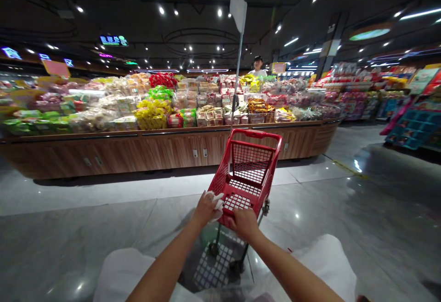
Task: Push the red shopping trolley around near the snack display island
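Observation:
A small red plastic shopping cart (274,155) with mesh panels stands on wheels right in front of me, its basket showing nothing inside. My left hand (203,210) is closed around a crumpled white cloth (217,203) at the basket's near left corner. On the near edge of the cart, my right hand (245,223) is curled over the red rim, with its fingertips partly hidden. A thin pole rises from behind the cart and bears a white flag (239,6).
Beyond the cart runs a long wooden display counter (165,150) heaped with packaged goods. A person (257,67) stands behind it. More stocked shelves (411,118) are at the right. Grey polished floor (327,205) surrounds the cart.

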Motion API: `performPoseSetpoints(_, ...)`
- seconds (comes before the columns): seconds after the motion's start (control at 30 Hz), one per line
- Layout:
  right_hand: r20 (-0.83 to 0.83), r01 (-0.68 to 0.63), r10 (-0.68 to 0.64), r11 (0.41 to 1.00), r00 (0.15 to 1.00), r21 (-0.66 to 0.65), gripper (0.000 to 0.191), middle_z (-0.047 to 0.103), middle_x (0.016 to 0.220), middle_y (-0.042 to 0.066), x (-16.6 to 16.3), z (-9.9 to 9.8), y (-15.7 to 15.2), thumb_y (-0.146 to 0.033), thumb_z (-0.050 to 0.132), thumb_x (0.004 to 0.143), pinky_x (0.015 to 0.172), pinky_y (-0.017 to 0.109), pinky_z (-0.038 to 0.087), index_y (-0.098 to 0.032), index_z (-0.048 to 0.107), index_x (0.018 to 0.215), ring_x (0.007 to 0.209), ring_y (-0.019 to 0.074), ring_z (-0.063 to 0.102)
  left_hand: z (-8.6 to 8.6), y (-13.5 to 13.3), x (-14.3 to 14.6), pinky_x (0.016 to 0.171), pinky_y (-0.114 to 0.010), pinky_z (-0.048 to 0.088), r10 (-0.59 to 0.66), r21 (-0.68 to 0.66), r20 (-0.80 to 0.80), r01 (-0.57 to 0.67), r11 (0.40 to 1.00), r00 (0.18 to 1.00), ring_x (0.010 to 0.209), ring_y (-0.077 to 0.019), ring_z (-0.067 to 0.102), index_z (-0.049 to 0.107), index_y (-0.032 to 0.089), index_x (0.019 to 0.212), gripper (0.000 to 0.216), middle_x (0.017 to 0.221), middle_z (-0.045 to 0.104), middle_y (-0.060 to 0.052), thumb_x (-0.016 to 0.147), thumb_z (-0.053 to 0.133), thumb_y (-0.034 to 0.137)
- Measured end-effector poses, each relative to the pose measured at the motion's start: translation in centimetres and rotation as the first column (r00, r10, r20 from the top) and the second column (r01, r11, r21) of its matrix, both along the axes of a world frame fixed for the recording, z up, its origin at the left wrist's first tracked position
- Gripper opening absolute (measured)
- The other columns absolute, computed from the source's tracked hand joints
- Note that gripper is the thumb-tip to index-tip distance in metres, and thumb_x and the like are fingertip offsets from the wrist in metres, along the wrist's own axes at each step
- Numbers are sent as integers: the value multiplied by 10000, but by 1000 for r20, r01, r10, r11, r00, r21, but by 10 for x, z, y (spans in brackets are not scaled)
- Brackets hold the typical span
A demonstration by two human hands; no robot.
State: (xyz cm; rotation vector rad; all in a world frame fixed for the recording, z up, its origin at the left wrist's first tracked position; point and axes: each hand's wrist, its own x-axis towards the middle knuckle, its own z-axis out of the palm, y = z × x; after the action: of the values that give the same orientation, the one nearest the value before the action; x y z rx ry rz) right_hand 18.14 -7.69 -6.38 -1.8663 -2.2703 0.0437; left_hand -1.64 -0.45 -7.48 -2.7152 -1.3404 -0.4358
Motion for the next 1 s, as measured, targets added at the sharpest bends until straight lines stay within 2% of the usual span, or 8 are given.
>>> performPoseSetpoints(0.1,17,-16,16,1000,1000,2,306,732,911,102,-4,0,0,-434,477,904,734,316,425,-220,685,972,841,242,670,-4,-4,0,1149,-500,228,26,-2,-2,-26,1000,1000,1229,-246,460,527,312,1322,472,1261,610,-55,866,540,192)
performPoseSetpoints(0.23,23,-40,40,999,999,-4,300,741,908,99,8,3,9,-414,474,906,712,310,439,-225,702,954,843,244,682,-8,-6,2,1135,-514,248,83,34,22,-83,996,996,1239,-257,450,517,314,1309,453,1266,607,-56,868,536,213)
performPoseSetpoints(0.43,86,-59,64,997,994,-52,310,743,924,124,23,13,27,-403,505,885,713,321,456,-196,734,910,873,263,688,-11,-18,31,1121,-530,249,173,27,1,-173,984,985,1226,-301,469,587,251,1236,370,1214,621,-106,873,545,308)
performPoseSetpoints(0.53,117,-39,51,994,992,-103,314,745,905,137,25,16,37,-406,532,862,685,317,453,-181,752,867,862,277,693,-5,-22,54,1102,-519,280,125,-5,-48,-125,992,991,1151,-286,526,612,233,1198,339,1166,638,-111,877,553,328)
performPoseSetpoints(0.63,118,-63,75,993,990,-95,258,749,913,121,27,15,46,-358,561,839,665,303,437,-197,754,898,854,270,694,3,-21,64,1010,-466,387,58,-47,-108,-63,997,993,1083,-256,566,577,247,1240,337,1122,650,-101,911,507,275)
performPoseSetpoints(0.77,86,-157,164,984,983,-89,245,753,874,67,36,14,51,-414,574,838,651,276,399,-249,749,887,816,228,686,16,-13,37,878,-410,471,-42,-86,-222,23,996,974,1015,-255,594,499,239,1325,416,1089,654,-104,912,523,269)
performPoseSetpoints(0.9,66,-220,225,972,972,-78,403,743,815,43,39,14,49,-586,521,849,626,255,358,-250,744,851,761,190,663,28,-4,-16,999,-411,424,-193,-70,-272,181,981,943,1074,-241,570,571,244,1238,369,1106,644,-92,875,604,300)
performPoseSetpoints(1.0,58,-268,270,962,961,-42,516,734,778,40,29,14,44,-584,377,925,600,255,327,-241,742,802,717,168,647,34,-1,-47,1039,-388,399,-267,-66,-265,259,964,927,1105,-235,552,623,251,1147,296,1150,626,-88,858,626,313)
